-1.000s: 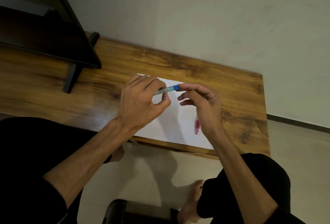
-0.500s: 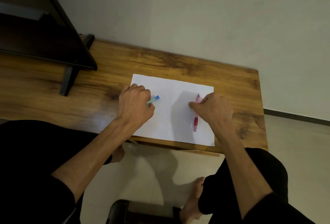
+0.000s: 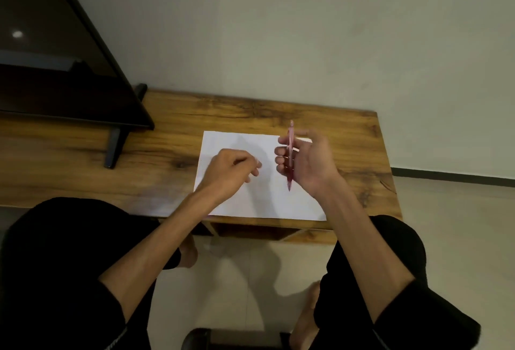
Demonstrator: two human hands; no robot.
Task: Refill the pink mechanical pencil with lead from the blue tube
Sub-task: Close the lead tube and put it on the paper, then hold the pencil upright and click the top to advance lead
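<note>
Above the white sheet of paper point(image 3: 245, 196) on the wooden bench point(image 3: 359, 137), the right hand point(image 3: 306, 162) holds the pink mechanical pencil point(image 3: 290, 154) clear of the surface. Its long axis runs nearly upright in the head view, one end rising past the fingers toward the wall point(image 3: 278, 29), the other, darker end pointing down toward the person, just below the palm. Which end is the tip is hard to make out. The right fingers point(image 3: 281, 151) curl round the middle of the barrel and are clamped on it, palm turned leftward, wrist raised.

The left hand point(image 3: 231, 171) hovers low over the paper's left half, knuckles up, fingers loosely bent with thumb and forefinger drawn close together; motion blur hides whether anything is pinched between them. The blue tube cannot be made out anywhere on the sheet.

Both forearms reach in from the bottom of the view, black sleeves and knees cut off by the frame. A dark screen on a stand point(image 3: 55, 70) occupies the bench's left part, partly cropped.
</note>
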